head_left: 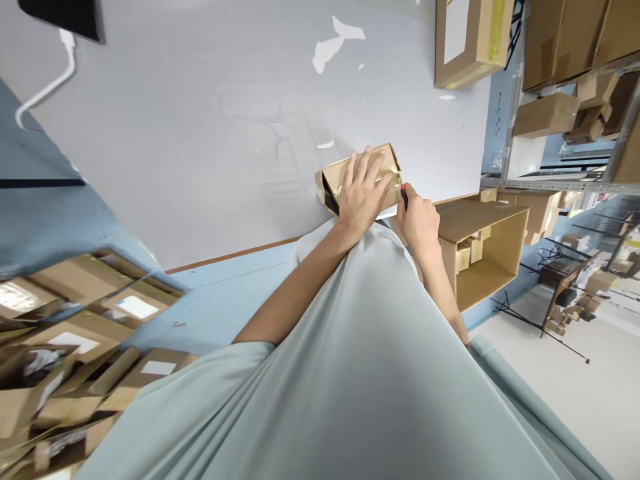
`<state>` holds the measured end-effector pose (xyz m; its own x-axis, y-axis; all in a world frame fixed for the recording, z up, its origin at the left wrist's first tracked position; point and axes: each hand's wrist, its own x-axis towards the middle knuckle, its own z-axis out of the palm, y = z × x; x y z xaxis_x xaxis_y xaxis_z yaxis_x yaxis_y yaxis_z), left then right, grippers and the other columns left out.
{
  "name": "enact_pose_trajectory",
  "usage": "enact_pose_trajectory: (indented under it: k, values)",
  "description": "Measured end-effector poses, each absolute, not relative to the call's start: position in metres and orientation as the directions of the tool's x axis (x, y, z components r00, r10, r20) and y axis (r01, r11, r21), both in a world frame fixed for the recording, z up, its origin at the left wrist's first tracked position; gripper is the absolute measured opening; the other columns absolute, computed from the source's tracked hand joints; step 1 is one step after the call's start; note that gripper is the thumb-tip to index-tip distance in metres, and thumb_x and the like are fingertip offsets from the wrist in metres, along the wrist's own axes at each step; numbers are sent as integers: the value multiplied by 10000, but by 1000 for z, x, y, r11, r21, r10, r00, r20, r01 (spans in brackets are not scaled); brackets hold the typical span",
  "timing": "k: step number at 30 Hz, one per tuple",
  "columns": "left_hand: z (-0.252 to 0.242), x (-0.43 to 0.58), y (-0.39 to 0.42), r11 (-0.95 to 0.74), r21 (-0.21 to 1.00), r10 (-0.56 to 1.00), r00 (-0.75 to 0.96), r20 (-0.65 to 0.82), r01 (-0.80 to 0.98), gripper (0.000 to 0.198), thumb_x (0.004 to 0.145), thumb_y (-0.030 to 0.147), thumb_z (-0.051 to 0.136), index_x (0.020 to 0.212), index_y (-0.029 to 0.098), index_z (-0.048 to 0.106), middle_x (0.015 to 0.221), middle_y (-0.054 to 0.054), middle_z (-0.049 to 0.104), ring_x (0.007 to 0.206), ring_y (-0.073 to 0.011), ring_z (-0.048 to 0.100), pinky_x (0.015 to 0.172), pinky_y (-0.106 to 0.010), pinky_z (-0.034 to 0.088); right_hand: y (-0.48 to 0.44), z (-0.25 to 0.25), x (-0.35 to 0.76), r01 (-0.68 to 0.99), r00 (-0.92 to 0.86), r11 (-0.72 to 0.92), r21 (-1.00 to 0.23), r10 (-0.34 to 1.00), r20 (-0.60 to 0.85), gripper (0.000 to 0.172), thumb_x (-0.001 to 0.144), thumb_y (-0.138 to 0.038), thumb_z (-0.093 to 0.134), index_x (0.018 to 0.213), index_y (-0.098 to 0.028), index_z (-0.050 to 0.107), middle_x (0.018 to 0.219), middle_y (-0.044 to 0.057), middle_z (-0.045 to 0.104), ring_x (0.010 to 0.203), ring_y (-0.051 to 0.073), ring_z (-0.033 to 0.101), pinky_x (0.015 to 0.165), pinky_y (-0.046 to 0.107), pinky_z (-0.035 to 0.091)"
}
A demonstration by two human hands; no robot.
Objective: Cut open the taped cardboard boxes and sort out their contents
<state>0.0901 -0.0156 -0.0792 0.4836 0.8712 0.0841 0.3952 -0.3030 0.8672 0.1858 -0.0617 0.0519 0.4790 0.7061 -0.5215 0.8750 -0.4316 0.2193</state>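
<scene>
A small cardboard box (336, 179) sealed with glossy tape lies near the front edge of the grey table (210, 133). My left hand (363, 190) rests flat on top of the box, fingers spread. My right hand (419, 223) is closed around a tool with a red and black handle (404, 195), its tip at the box's right end. My light shirt hides the table edge below the hands.
A larger taped carton (470, 40) sits at the table's far right. An open cardboard box (487, 250) stands beside the table on the right. Metal shelves with cartons (565, 100) fill the right side. Piled boxes (60, 353) lie at the left. A white cable (50, 83) runs across the far left.
</scene>
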Motion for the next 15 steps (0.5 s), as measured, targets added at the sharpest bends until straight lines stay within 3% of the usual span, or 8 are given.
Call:
enact_pose_trajectory:
  k: [5, 11, 15]
  values:
    - [-86, 91, -17, -308, 862, 884, 457, 102, 404, 435, 1166, 576, 491, 1438, 335, 730, 1749, -68, 599, 1752, -344, 385, 1485, -690, 196, -57, 45, 199, 895, 429, -416, 160, 707, -562, 487, 1166, -253, 372, 1577, -175, 620, 1307, 231, 824, 1209, 375, 767, 1009, 449, 577]
    - [-96, 83, -14, -354, 812, 879, 462, 119, 464, 441, 1180, 584, 459, 1424, 342, 735, 1767, -50, 581, 1758, -320, 375, 1495, -633, 161, -61, 45, 209, 897, 395, -431, 95, 689, -607, 489, 1185, -242, 377, 1623, -147, 573, 1302, 235, 823, 1215, 370, 777, 1025, 455, 576]
    - [-99, 78, -14, -373, 772, 869, 484, 97, 515, 498, 1186, 602, 440, 1455, 299, 728, 1788, -79, 553, 1769, -338, 345, 1488, -627, 107, -83, 46, 235, 898, 329, -436, -65, 761, -559, 502, 1187, -310, 393, 1637, -237, 603, 1274, 181, 847, 1151, 387, 798, 1016, 480, 588]
